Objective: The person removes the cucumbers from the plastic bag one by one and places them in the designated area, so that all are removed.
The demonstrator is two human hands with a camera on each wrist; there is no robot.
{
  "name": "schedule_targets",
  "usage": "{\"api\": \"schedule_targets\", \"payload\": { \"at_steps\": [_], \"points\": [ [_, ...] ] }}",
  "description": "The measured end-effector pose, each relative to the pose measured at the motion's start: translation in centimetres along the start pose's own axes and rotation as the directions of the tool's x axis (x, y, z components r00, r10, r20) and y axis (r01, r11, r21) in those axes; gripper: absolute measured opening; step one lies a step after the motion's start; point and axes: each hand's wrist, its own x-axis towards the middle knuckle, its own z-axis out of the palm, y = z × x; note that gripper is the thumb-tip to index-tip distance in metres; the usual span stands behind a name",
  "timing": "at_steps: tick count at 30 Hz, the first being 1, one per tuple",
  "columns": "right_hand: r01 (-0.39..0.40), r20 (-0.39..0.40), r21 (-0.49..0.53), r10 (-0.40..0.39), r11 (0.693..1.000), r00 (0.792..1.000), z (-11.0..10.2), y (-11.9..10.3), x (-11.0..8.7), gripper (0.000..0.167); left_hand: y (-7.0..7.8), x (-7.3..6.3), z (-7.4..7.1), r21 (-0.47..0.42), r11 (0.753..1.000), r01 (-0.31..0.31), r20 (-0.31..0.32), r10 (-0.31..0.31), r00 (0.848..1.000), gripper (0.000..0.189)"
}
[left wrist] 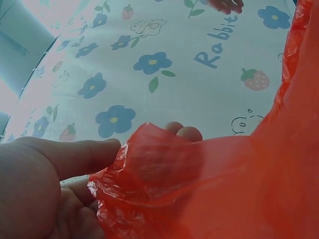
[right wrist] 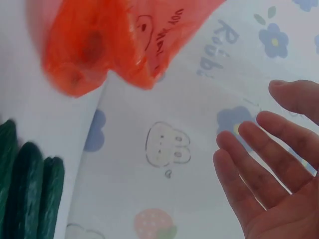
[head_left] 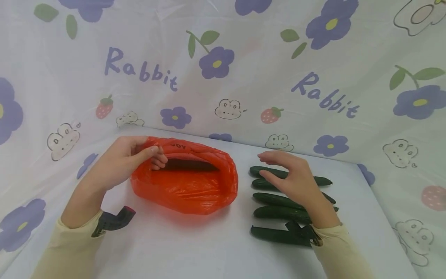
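Observation:
A red plastic bag point(head_left: 195, 190) sits on the table with its mouth gaping toward me. My left hand point(head_left: 134, 155) grips the left part of its rim, the thin film lying between thumb and fingers in the left wrist view. Inside the mouth a dark, long shape point(head_left: 191, 165) shows, partly behind the film. To the right of the bag, several dark green cucumbers point(head_left: 278, 199) lie roughly side by side. Over the far ones hovers my right hand point(head_left: 290, 170), thumb and fingers spread apart with nothing between them. It partly hides the cucumbers from the head view.
The white table point(head_left: 195, 248) carries the bag on the left and the cucumbers on the right. Behind it and at both sides hangs a white curtain point(head_left: 251, 100) printed with flowers, rabbits and strawberries. Dark straps with camera mounts point(head_left: 115, 221) sit at the wrists.

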Motion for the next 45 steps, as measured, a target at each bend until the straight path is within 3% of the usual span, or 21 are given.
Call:
{"api": "schedule_targets", "payload": {
  "at_steps": [16,21,30,40,45],
  "points": [
    [-0.149,0.142,0.018,0.145,0.989,0.979,3.1,-2.7,3.1,0.040,0.0,0.0,0.1,-0.019,1.000,-0.002,-0.006,0.002,1.000,0.020],
    [-0.131,0.188,0.014,0.126,0.991,0.974,3.7,-3.0,3.8,0.040,-0.1,0.0,0.1,-0.010,1.000,-0.008,-0.008,0.008,1.000,0.020],
    [-0.031,0.259,0.034,0.021,0.999,0.966,5.1,-2.9,5.6,0.036,-0.4,0.0,0.1,0.006,1.000,-0.013,0.000,0.013,1.000,0.019],
    [-0.098,0.385,-0.014,0.096,0.995,0.918,7.0,-3.3,7.4,0.041,-0.5,0.1,0.2,0.007,1.000,-0.011,0.012,0.010,1.000,0.019],
    [-0.085,0.412,-0.048,0.098,0.995,0.906,7.9,-3.6,8.6,0.041,-0.5,0.2,0.2,0.009,1.000,-0.004,0.017,0.004,1.000,0.019]
  ]
}}
